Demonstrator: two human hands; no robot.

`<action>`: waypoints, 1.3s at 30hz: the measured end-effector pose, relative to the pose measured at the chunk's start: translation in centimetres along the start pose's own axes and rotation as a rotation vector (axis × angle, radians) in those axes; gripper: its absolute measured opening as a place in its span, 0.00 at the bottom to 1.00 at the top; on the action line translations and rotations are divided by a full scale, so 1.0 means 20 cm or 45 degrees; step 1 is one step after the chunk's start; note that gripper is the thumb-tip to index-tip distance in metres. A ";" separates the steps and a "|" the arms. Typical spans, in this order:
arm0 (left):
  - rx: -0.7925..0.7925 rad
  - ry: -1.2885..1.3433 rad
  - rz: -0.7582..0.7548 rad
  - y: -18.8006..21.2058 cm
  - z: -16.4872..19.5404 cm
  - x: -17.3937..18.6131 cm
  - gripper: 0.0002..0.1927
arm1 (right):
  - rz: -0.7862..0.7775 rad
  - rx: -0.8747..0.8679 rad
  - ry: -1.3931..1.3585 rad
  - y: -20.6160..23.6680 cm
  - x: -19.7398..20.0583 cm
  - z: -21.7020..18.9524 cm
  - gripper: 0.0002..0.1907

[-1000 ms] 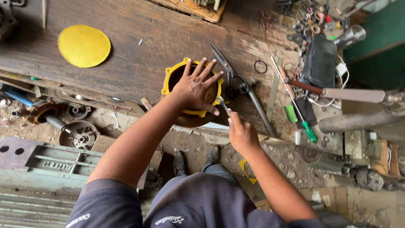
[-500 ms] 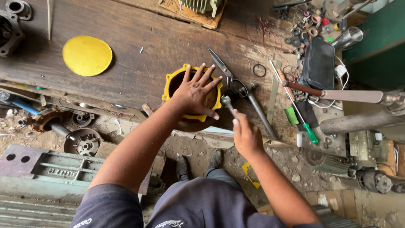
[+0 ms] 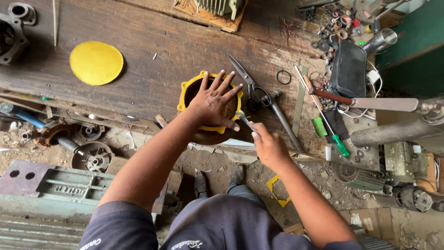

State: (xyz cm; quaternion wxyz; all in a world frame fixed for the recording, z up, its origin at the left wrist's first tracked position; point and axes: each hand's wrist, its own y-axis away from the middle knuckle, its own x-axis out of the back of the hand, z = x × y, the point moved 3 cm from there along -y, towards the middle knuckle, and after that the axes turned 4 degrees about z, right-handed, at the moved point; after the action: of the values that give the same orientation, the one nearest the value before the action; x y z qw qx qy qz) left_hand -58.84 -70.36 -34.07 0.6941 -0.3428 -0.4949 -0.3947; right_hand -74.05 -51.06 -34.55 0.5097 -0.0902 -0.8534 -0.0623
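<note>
Left hand (image 3: 213, 103) spread flat on yellow motor housing (image 3: 186, 88) at table (image 3: 152, 78) edge; right hand (image 3: 269, 147) clenched around spanner (image 3: 243, 118) just right of it.

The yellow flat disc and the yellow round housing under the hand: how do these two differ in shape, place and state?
The yellow disc is flat and solid; the yellow housing is a hollow ring-like body with small lugs on its rim. The disc lies alone, far left on the wooden bench; the housing sits at the bench's near edge. Nothing touches the disc; the left hand presses flat on the housing, while the right hand holds a small spanner beside it. Both are yellow and round.
</note>
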 end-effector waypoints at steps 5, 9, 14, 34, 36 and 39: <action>0.007 0.002 -0.024 0.00 0.00 -0.01 0.71 | 0.079 0.026 -0.067 0.01 0.02 0.01 0.15; -0.006 0.009 -0.022 -0.01 0.00 -0.01 0.71 | 0.067 -0.123 -0.026 0.00 0.02 0.03 0.11; 0.000 0.002 -0.020 -0.01 0.00 0.00 0.71 | -0.003 -0.014 -0.021 -0.01 0.02 0.02 0.15; -0.011 0.030 0.004 -0.01 0.01 0.00 0.71 | 0.279 0.261 0.157 0.04 0.07 -0.10 0.17; 0.005 -0.003 -0.025 -0.01 0.00 0.00 0.71 | 0.448 0.421 0.074 0.05 0.08 -0.11 0.16; 0.004 0.046 0.017 0.00 0.00 0.00 0.70 | 0.248 0.282 0.142 0.03 0.05 -0.10 0.16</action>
State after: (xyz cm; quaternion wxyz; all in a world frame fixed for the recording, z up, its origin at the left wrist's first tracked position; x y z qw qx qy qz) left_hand -58.88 -70.47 -34.03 0.7060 -0.3379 -0.4805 -0.3956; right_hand -72.65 -50.70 -32.72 0.5666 -0.1121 -0.8127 0.0770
